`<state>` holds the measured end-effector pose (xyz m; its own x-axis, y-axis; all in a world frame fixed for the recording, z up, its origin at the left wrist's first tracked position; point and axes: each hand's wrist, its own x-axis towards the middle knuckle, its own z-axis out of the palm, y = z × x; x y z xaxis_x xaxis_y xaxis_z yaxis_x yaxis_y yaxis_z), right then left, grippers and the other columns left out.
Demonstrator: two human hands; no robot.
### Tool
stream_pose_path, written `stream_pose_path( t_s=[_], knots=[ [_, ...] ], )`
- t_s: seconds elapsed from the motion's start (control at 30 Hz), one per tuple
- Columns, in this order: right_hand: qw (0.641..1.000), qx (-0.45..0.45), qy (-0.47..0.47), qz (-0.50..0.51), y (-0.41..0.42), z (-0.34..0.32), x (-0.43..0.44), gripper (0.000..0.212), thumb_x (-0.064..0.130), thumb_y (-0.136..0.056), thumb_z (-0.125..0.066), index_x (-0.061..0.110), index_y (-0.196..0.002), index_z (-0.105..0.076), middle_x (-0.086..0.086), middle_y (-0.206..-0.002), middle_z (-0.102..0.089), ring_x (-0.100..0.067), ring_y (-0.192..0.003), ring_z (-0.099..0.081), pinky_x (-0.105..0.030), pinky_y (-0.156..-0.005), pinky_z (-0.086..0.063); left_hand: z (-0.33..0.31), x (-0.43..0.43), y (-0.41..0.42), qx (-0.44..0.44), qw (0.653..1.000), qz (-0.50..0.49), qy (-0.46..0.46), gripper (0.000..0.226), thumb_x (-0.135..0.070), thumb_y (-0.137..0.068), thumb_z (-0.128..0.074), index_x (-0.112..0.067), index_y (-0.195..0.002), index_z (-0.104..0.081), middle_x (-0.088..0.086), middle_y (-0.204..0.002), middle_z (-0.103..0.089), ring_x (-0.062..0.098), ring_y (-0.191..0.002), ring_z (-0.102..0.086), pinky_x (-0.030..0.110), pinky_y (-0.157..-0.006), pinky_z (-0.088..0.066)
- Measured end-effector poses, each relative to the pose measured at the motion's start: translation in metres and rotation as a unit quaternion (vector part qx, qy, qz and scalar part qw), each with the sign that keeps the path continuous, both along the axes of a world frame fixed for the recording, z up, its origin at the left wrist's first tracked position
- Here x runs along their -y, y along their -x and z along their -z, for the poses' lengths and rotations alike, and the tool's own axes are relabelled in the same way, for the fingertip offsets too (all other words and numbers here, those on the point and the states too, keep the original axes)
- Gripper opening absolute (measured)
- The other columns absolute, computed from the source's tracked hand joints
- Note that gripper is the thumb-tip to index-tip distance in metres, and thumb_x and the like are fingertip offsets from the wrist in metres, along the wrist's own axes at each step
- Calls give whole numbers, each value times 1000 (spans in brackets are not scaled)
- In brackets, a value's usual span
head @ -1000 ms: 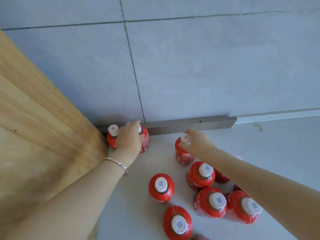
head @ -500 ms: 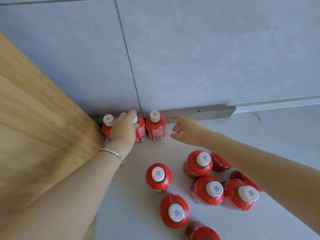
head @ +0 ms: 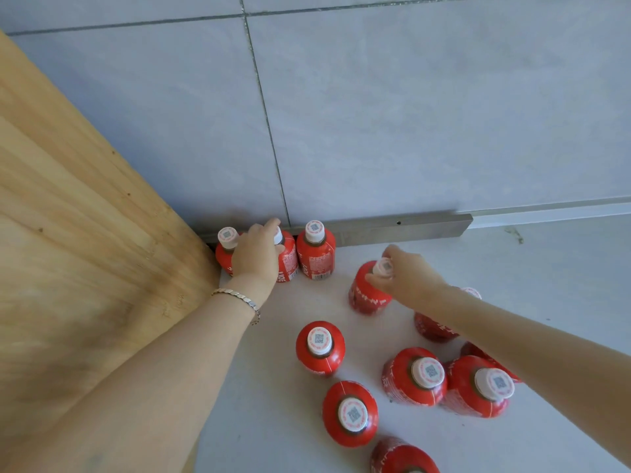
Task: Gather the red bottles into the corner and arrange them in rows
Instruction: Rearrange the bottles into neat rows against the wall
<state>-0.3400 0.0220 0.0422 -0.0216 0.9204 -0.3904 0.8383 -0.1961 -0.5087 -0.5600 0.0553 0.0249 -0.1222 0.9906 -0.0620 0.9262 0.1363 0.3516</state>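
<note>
Gripping a loose red bottle now — right hand, empty before — left hand still clasps the corner bottle.

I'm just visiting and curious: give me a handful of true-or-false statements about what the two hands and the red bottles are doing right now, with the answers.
1. Three bottles stand in a row along the metal strip at the wall. True.
2. The left hand rests on the middle bottle of that row. True.
3. The right hand is empty. False: it grips a bottle by its cap.
4. Every bottle is already in the corner. False: several stand scattered on the floor.
5. A wooden panel forms the corner's left side. True.
</note>
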Motion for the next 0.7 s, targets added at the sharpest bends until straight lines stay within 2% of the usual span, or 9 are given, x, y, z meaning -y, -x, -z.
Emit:
stream_pose_path(
  t_s=[0.07, 0.13, 0.23, 0.33, 0.43, 0.5, 0.53, 0.6, 0.7],
  knots=[
    [999, -20, -20, 18, 16, 3, -18, 33, 29, -86, -63, 6, -105, -48, -13, -94, -58, -26, -79, -53, -29, -66, -39, -2, 1, 2, 0, 1000, 7, 17, 51, -8, -92, -53, -16, -140, -38, 17, -134, -50, 36, -122, -49, 45, -96, -46],
    [997, -42, -28, 56, 29, 6, -36, 39, 26, -86, -62, 2, -112, -47, -19, -105, -62, -34, -88, -60, -34, -69, -44, -5, 5, 2, -13, 1000, 18, 20, 57, -3, -92, -51, -19, -143, -32, 15, -142, -40, 34, -126, -47, 42, -96, -47],
    [993, -55, -39, 100, 40, 8, -52, 41, 27, -86, -61, 0, -115, -48, -20, -114, -62, -36, -103, -60, -34, -75, -46, -14, 22, -4, -25, 998, 46, -37, 60, -3, -88, -56, -19, -142, -34, 15, -146, -29, 33, -131, -40, 39, -104, -41],
    [991, -78, -45, 101, 37, 9, -49, 39, 21, -90, -56, 2, -124, -47, -19, -119, -62, -34, -108, -58, -32, -78, -44, -26, 46, -14, 20, 994, 89, -59, 52, -14, -87, -58, -15, -136, -42, 13, -141, -37, 31, -129, -38, 38, -108, -34],
    [995, -96, -19, 33, 19, -1, -24, 46, 14, -88, -58, 6, -131, -44, -16, -110, -65, -26, -92, -57, -26, -74, -37, -34, 80, -24, 92, 990, 107, 11, 39, -25, -92, -53, -15, -130, -48, 9, -131, -50, 26, -121, -49, 37, -100, -42],
    [998, -52, -26, -20, -4, -11, -1, 39, 16, -87, -59, 10, -125, -52, -9, -98, -64, -22, -89, -59, -25, -75, -39, -37, 102, -34, 64, 986, 115, 101, 43, -41, -92, -46, -19, -130, -46, 4, -131, -52, 23, -120, -52, 37, -96, -46],
    [998, -3, -44, -40, -18, -16, 11, 35, 19, -88, -58, 13, -122, -55, -6, -99, -63, -23, -93, -61, -27, -76, -42, -38, 110, -40, 20, 983, 123, 137, 49, -50, -90, -44, -21, -129, -46, 2, -131, -52, 23, -120, -52, 38, -94, -46],
    [987, 124, -85, -64, -47, -24, 31, 36, 30, -89, -56, 21, -124, -54, -5, -113, -60, -24, -103, -61, -32, -85, -48, -38, 122, -50, -70, 974, 138, 165, 55, -61, -85, -44, -21, -123, -46, 4, -125, -53, 25, -115, -54, 39, -89, -47],
    [973, 219, -49, -46, -80, -29, 51, 46, 45, -90, -50, 30, -132, -43, -6, -127, -53, -28, -110, -59, -37, -90, -48, -34, 131, -61, -131, 968, 139, 163, 51, -53, -88, -47, -19, -126, -39, 8, -122, -52, 29, -110, -57, 38, -84, -48]
  ],
)
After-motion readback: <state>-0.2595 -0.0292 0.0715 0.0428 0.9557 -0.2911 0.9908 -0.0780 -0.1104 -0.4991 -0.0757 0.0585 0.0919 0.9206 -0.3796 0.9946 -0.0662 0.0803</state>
